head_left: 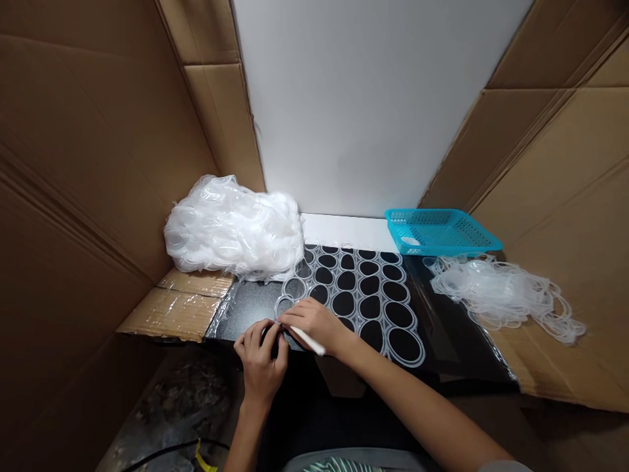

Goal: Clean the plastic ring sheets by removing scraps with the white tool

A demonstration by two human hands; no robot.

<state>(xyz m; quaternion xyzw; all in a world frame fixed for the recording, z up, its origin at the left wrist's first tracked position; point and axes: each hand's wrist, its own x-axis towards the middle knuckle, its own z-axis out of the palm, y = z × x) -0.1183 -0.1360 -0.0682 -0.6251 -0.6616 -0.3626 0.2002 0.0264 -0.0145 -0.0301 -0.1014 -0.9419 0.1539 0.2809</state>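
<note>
One ring sheet (357, 305): lying right of our half-curled left hand (260, 359), hold unclear.
White tool (310, 342): slanting; our right hand (317, 320) is clasping it.

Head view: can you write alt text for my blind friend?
A person's left hand and right hand meet at the edge of a black tabletop, the right holding a slim white object. Rows of clear rings lie alongside; a clear plastic heap is at left, a blue basket and loose ring pile at right.

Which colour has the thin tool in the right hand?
The tool is white, best seen in head view.
</note>
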